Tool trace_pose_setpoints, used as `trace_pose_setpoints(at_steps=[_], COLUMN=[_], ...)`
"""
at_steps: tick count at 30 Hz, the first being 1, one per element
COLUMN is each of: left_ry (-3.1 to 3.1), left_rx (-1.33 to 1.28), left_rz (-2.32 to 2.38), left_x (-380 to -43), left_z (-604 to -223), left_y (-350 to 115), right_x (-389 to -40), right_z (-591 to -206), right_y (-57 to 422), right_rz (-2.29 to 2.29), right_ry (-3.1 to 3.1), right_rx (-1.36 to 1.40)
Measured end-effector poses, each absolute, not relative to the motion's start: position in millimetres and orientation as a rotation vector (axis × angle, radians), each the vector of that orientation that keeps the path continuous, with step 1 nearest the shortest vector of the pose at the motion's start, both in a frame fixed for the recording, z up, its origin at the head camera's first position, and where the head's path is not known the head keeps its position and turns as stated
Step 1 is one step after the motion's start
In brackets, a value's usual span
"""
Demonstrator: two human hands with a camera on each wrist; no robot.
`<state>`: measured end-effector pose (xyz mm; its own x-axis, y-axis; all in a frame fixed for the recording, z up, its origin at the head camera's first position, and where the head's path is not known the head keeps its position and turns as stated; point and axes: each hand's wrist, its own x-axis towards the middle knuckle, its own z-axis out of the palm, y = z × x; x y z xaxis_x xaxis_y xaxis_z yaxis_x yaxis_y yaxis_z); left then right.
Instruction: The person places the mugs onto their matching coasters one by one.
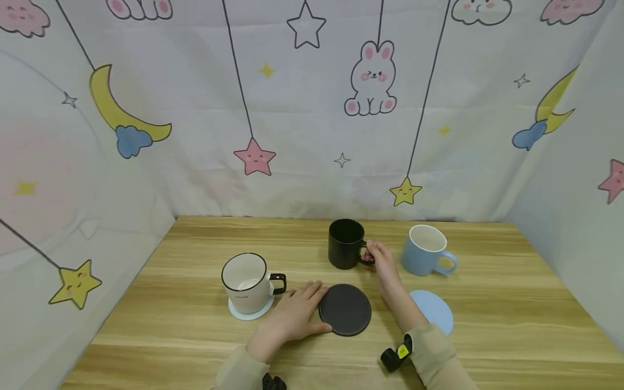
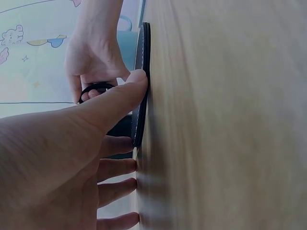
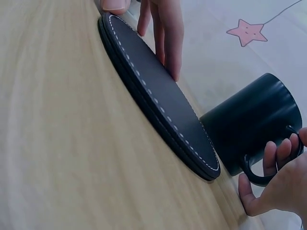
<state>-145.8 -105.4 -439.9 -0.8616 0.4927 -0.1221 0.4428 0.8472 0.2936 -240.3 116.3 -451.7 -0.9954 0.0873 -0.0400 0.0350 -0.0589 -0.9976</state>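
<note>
My right hand (image 1: 382, 260) grips the handle of a black mug (image 1: 343, 246), its fingers through the loop. The mug is upright behind a round black coaster (image 1: 345, 310); whether its base touches the table cannot be told. White stitching runs round the coaster's rim (image 3: 158, 103), and its edge looks layered in the right wrist view. My left hand (image 1: 294, 314) rests at the coaster's left side, fingers extended, with the thumb (image 2: 129, 91) touching the near edge and the index fingertip by the far edge. The other left fingertips touch the table.
At left a white mug (image 1: 247, 287) with a dark rim and handle stands on a pale coaster (image 1: 237, 313). A light blue mug (image 1: 423, 252) stands on the wooden table (image 1: 512, 325) at right, behind a light blue coaster (image 1: 436, 309). A patterned curtain (image 1: 312, 108) borders the table.
</note>
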Motion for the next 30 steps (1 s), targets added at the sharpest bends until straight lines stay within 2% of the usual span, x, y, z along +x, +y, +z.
trace_pose_setpoints(at_steps=[30], left_ry=[2.836], left_rx=[0.722], left_rz=[0.377], left_x=[-142], left_z=[-435], left_y=[-104], right_x=[-226], right_z=[-449], right_y=[120], right_rz=[2.441], right_ry=[-1.900], right_rx=[-0.147])
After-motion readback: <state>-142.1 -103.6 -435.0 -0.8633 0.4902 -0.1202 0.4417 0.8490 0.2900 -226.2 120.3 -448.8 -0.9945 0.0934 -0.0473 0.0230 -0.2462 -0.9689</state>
